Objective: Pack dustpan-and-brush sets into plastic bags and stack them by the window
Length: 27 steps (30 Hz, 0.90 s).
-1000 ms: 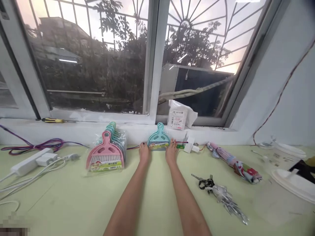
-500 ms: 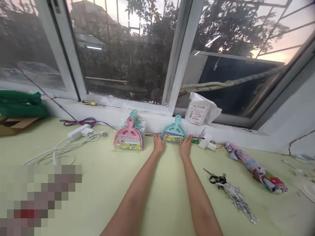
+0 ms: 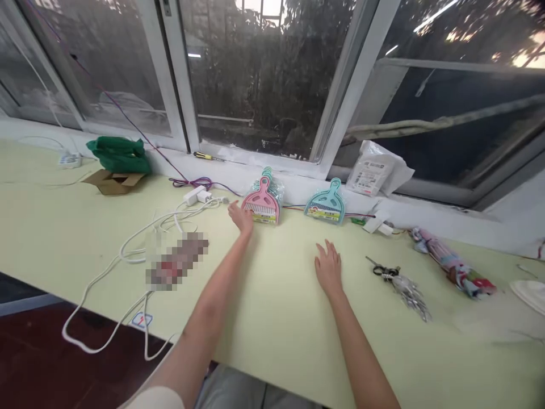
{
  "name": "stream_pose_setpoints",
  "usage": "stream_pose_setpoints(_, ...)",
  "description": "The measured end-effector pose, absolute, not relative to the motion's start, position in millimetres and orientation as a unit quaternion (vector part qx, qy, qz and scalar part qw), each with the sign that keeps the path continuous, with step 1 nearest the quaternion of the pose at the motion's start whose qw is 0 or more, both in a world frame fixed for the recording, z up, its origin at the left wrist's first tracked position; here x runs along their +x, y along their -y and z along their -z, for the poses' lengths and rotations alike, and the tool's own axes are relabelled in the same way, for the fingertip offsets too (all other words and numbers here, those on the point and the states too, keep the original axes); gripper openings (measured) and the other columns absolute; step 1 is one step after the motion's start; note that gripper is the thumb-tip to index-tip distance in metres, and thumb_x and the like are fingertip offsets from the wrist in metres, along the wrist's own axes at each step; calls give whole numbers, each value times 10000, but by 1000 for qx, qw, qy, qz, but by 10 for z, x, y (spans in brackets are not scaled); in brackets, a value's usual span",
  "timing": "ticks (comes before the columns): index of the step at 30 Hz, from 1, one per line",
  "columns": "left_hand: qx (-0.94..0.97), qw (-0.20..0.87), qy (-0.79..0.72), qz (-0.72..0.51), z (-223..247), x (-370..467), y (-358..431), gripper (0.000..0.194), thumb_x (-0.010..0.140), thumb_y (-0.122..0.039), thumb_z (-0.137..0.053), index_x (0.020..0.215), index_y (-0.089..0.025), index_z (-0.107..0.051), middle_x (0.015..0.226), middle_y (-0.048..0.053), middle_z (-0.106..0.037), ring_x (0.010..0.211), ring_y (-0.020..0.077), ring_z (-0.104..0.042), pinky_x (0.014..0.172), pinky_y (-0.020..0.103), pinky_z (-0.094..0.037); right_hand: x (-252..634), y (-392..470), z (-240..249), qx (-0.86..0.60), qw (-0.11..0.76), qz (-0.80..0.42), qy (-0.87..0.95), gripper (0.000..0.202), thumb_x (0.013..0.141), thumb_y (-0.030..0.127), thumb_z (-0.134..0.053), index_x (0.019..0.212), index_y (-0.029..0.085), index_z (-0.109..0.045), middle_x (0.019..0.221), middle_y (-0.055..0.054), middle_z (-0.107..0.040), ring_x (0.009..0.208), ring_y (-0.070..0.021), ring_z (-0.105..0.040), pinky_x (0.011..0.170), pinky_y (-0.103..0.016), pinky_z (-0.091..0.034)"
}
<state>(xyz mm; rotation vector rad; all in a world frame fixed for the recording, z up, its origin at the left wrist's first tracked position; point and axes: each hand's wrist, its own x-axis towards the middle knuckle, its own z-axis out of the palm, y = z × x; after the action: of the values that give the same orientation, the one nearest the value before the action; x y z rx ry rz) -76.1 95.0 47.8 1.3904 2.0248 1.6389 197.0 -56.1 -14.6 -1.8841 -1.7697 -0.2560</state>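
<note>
A pink dustpan-and-brush set (image 3: 261,203) in clear wrap leans at the front of a row of teal ones, against the low wall under the window. My left hand (image 3: 240,218) is at its lower left edge, fingers apart; whether it touches the wrap is unclear. To the right, a teal dustpan set (image 3: 326,203) in clear wrap leans on the same wall. My right hand (image 3: 329,266) is over the table below that set, fingers spread, holding nothing.
On the table (image 3: 281,307) lie white cables and an adapter (image 3: 193,195) at left, and keys (image 3: 387,274) and a folded floral umbrella (image 3: 451,262) at right. A cardboard box (image 3: 111,183) with green cloth stands far left. A plastic-wrapped packet (image 3: 371,173) leans by the window.
My left hand has moved left from the teal set to the pink set. My right hand has drawn back from the teal set toward me. The view has tilted down and turned left.
</note>
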Motion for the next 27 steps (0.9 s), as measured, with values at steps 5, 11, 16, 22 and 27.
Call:
stream_pose_setpoints(5, 608, 224, -692, -319, -588, -1450, -1180, 518, 750, -498, -673, 1141, -189, -532, 1052, 110, -676, 1073, 289, -595, 869, 361, -450, 1618, 1088, 114, -708, 244, 81, 658, 442, 899, 141, -357, 1304, 179, -529, 1511, -139, -339, 1436, -288, -222, 1108, -527, -275)
stream_pose_setpoints(11, 637, 515, -532, -215, -621, -1138, -769, 508, 609, -501, -767, 948, -143, -646, 869, 107, -712, 868, 269, -657, 714, 332, -512, 1518, 1121, -148, -669, 283, 84, 683, 537, 902, 132, -374, 1437, 184, -374, 1560, -129, -242, 1329, -242, -411, 1033, -403, -404)
stream_pose_setpoints(16, 566, 658, -340, -362, -368, -475, -83, 616, 635, -450, -753, 1162, -174, -590, 1117, 139, -682, 978, 273, -658, 862, 413, -517, 1474, 1189, -261, -596, 338, 54, 727, 379, 958, 228, -344, 1249, 213, -586, 1274, -108, -586, 1210, -229, -509, 1022, -384, -396)
stream_pose_setpoints(22, 546, 660, -287, -430, -290, 50, 292, 698, 643, -374, -757, 1266, -155, -531, 1216, 154, -635, 1095, 326, -614, 925, 484, -498, 1522, 1318, -192, -638, 424, -70, 639, 294, 945, 349, -444, 958, 190, -691, 885, -91, -709, 859, -208, -630, 844, -315, -458)
stream_pose_setpoints(27, 520, 649, -307, -464, -335, 7, 404, 710, 722, -392, -708, 1358, -200, -457, 1277, 150, -597, 1114, 318, -607, 907, 482, -514, 1572, 1259, -179, -591, 596, -319, 440, 413, 827, 567, -579, 739, 172, -664, 692, -50, -689, 563, -149, -612, 553, -254, -485)
